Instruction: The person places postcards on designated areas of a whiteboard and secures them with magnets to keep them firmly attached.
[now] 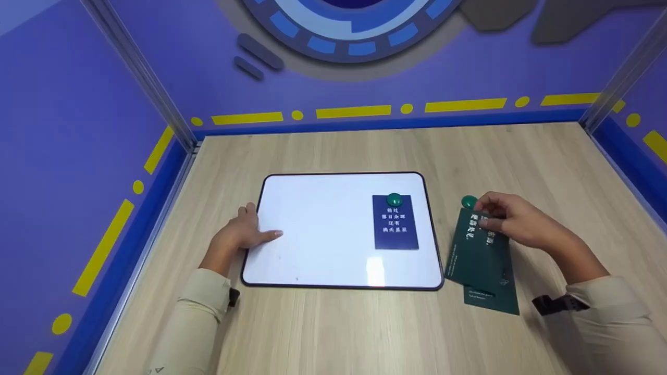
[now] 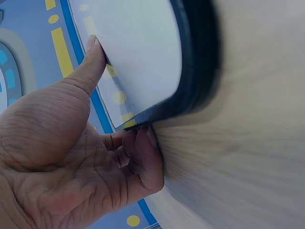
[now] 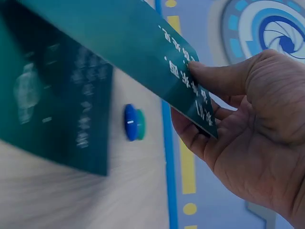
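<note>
My left hand (image 1: 241, 233) grips the left edge of a whiteboard (image 1: 318, 229) with a dark rim. Its thumb lies on the white face, and in the left wrist view the other fingers (image 2: 145, 155) curl at the rim. On the board's right part is a dark blue card (image 1: 395, 239) with white writing, a green round magnet (image 1: 394, 199) on its top edge. My right hand (image 1: 521, 221) pinches a dark green card (image 1: 471, 250) by its upper end, thumb on the printed face. A second green card (image 1: 503, 304) lies partly hidden beneath it.
Another green magnet (image 1: 468, 202) sits on the wooden table (image 1: 333, 333) just beyond the held card. In the right wrist view a blue round piece (image 3: 130, 122) shows against it. Blue-purple panels (image 1: 365, 88) with yellow marks enclose the table's back and sides.
</note>
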Demonstrator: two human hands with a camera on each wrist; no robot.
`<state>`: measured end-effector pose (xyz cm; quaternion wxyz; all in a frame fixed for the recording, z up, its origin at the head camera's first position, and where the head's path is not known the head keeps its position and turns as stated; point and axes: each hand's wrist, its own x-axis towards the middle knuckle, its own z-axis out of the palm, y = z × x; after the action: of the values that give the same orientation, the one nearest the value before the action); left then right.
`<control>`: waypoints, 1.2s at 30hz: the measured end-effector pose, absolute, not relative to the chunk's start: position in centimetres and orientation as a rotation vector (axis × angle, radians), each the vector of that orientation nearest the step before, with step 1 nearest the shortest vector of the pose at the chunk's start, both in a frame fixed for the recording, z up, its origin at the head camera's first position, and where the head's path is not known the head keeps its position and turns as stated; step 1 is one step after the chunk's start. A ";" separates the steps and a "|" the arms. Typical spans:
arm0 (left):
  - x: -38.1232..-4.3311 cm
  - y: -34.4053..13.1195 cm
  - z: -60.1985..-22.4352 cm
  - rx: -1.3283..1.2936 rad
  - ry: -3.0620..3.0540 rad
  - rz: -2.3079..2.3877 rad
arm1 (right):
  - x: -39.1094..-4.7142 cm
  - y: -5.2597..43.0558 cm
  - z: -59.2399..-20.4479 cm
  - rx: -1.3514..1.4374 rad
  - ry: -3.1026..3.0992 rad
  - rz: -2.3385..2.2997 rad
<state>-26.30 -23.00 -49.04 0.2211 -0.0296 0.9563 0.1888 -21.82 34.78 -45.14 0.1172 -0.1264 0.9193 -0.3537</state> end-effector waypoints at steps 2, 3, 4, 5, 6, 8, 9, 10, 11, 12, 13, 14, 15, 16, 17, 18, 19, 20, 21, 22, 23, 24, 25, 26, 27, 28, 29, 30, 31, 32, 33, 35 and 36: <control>-26.4 -22.9 -49.1 -0.078 2.645 0.523 | -21.9 34.8 -44.5 -0.383 2.688 -1.069; -26.4 -22.9 -49.1 -0.077 2.644 0.520 | -21.9 34.8 -44.2 -0.388 2.685 -1.084; -26.4 -22.9 -49.1 -0.077 2.642 0.516 | -22.0 34.8 -43.9 -0.395 2.684 -1.097; -26.4 -22.9 -49.1 -0.077 2.642 0.512 | -22.1 34.6 -43.7 -0.401 2.681 -1.112; -26.4 -23.0 -49.1 -0.077 2.643 0.508 | -22.2 34.5 -43.6 -0.404 2.676 -1.127; -26.5 -23.0 -49.1 -0.081 2.642 0.506 | -22.4 33.9 -43.4 -0.413 2.658 -1.162; -26.4 -23.0 -49.1 -0.085 2.641 0.507 | -22.5 33.6 -43.4 -0.416 2.648 -1.175; -26.4 -23.0 -49.1 -0.088 2.640 0.510 | -22.6 33.2 -43.4 -0.418 2.641 -1.189; -26.4 -23.0 -49.0 -0.090 2.640 0.513 | -22.7 32.8 -43.5 -0.421 2.635 -1.198; -26.4 -23.0 -49.0 -0.092 2.639 0.518 | -22.9 32.3 -43.6 -0.423 2.631 -1.206; -26.4 -23.0 -49.0 -0.093 2.639 0.521 | -23.0 31.8 -43.6 -0.423 2.627 -1.215; -26.4 -23.0 -49.0 -0.095 2.638 0.522 | -23.2 31.2 -43.7 -0.423 2.623 -1.221; -26.4 -23.0 -49.0 -0.098 2.638 0.524 | -23.4 30.6 -43.9 -0.422 2.619 -1.226; -26.4 -23.0 -49.0 -0.099 2.638 0.523 | -23.6 29.9 -44.1 -0.423 2.614 -1.231; -26.4 -23.0 -49.0 -0.101 2.637 0.526 | -23.9 29.2 -44.3 -0.425 2.609 -1.234; -26.4 -23.0 -49.0 -0.100 2.638 0.528 | -24.2 28.4 -44.5 -0.430 2.605 -1.236; -26.4 -23.0 -48.9 -0.099 2.640 0.530 | -24.4 27.6 -44.8 -0.437 2.601 -1.234; -26.4 -23.0 -48.9 -0.098 2.640 0.533 | -24.7 26.8 -45.0 -0.449 2.597 -1.230; -26.4 -23.1 -48.8 -0.098 2.640 0.535 | -24.9 25.9 -45.3 -0.469 2.593 -1.223; -26.3 -23.1 -48.8 -0.098 2.639 0.536 | -25.2 25.0 -45.5 -0.495 2.592 -1.210; -26.3 -23.1 -48.8 -0.099 2.639 0.535 | -25.4 24.1 -45.7 -0.519 2.593 -1.192; -26.3 -23.1 -48.8 -0.101 2.637 0.534 | -25.6 23.1 -45.9 -0.542 2.597 -1.167; -26.3 -23.1 -48.8 -0.104 2.636 0.533 | -25.8 22.2 -46.0 -0.561 2.597 -1.141; -26.3 -23.2 -48.8 -0.107 2.633 0.532 | -26.0 21.2 -46.1 -0.580 2.597 -1.113; -26.3 -23.2 -48.9 -0.101 2.636 0.525 | -26.1 20.3 -46.2 -0.596 2.605 -1.079; -26.2 -23.2 -48.9 -0.093 2.639 0.518 | -26.3 19.4 -46.2 -0.604 2.615 -1.042; -26.2 -23.2 -48.9 -0.083 2.644 0.512 | -26.4 18.5 -46.3 -0.610 2.628 -1.001; -26.3 -23.2 -48.9 -0.077 2.645 0.513 | -26.6 17.7 -46.4 -0.621 2.644 -0.955; -26.3 -23.1 -48.9 -0.068 2.648 0.511 | -26.7 16.9 -46.5 -0.635 2.665 -0.909; -26.3 -23.1 -48.9 -0.060 2.651 0.509 | -26.9 16.3 -46.6 -0.645 2.687 -0.861; -26.3 -23.1 -48.9 -0.051 2.654 0.506 | -27.1 15.6 -46.8 -0.654 2.710 -0.813; -26.3 -23.0 -48.9 -0.050 2.654 0.515 | -27.4 14.5 -47.2 -0.670 2.756 -0.721; -26.4 -22.9 -48.9 -0.051 2.653 0.521 | -27.7 14.1 -47.4 -0.677 2.782 -0.676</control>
<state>-26.37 -22.91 -48.88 0.2168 -0.0185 0.9578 0.1881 -27.66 14.08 -47.41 0.0999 -0.2290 0.9409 -0.2286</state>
